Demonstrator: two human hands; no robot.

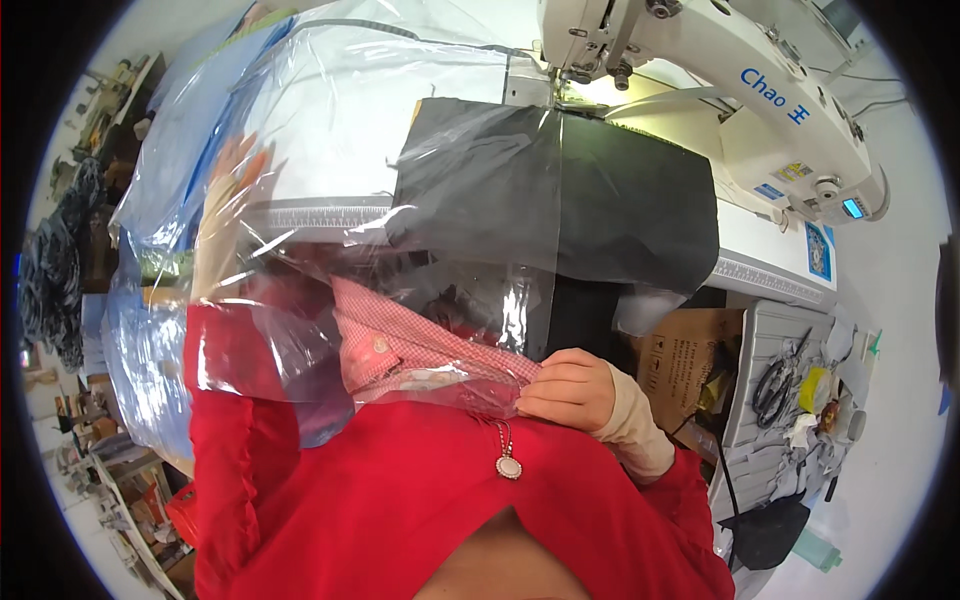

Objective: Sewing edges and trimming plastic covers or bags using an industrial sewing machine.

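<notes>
A large clear plastic sheet [480, 350] spreads from the sewing machine's needle area over the table's left side and down toward my chest. My left hand [235, 170] is stretched out at the far left, fingers extended, with the sheet against the hand and forearm. Close to my chest, my right hand [568, 392] is closed on the sheet's near edge, beside a pink checked cloth [400, 335] showing through it. A black fabric piece [630, 200] lies across the machine bed by the presser foot [560, 90], partly under the sheet.
The white sewing machine [740, 90] arches over the far right. A ruler strip [320, 215] runs along the table's front edge. At the right, a grey tray [750, 440] holds scissors [775, 385] and tape rolls. Below the table stands a cardboard box [690, 360]. Blue plastic sheeting [140, 370] hangs at left.
</notes>
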